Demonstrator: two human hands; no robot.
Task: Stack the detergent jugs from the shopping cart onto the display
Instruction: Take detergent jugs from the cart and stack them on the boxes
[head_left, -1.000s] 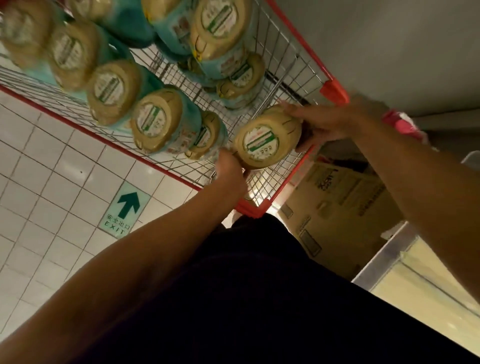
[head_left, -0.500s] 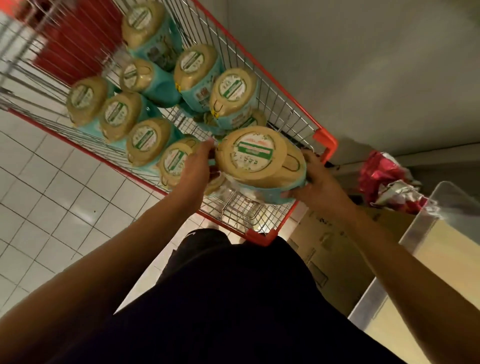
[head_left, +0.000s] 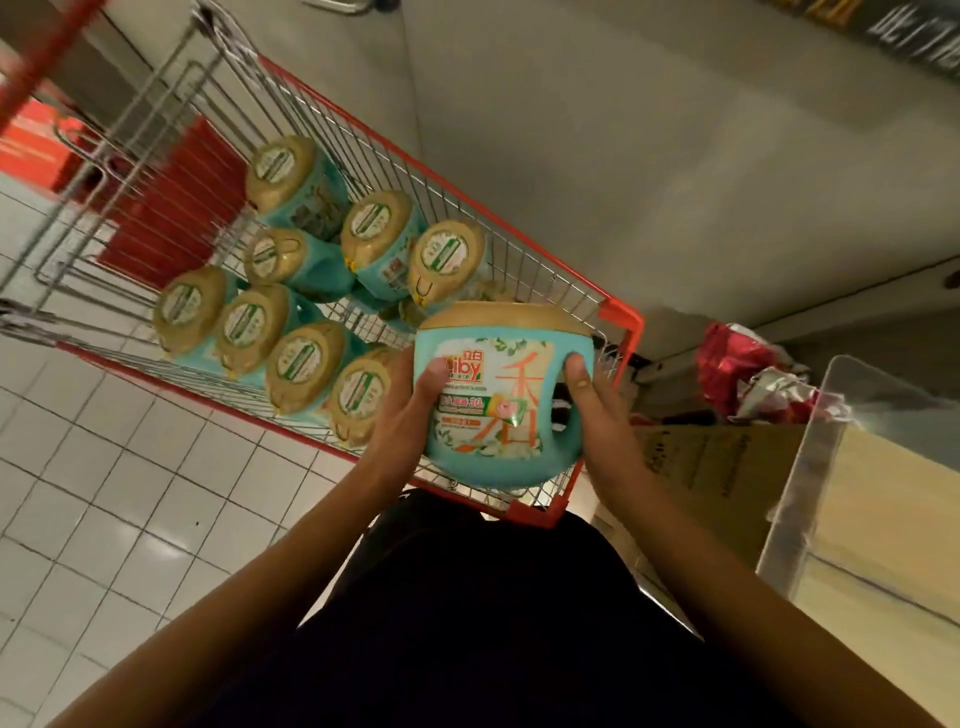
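Head view: one detergent jug (head_left: 501, 410), held above the near end of the shopping cart (head_left: 621, 325); cap end pointing away from the person, label facing the camera, handle on the right side; left hand (head_left: 408, 415) curled round its left flank, thumb on the label; right hand (head_left: 597, 415) gripping the handle side, thumb on the front. Other jugs (head_left: 304, 364) in the cart: eight counted, caps up; possibly a ninth hidden behind the held one. Pale shelf (head_left: 883, 519), probably the display, lies rightward, nearer the right hand; one cardboard box (head_left: 717, 467) between.
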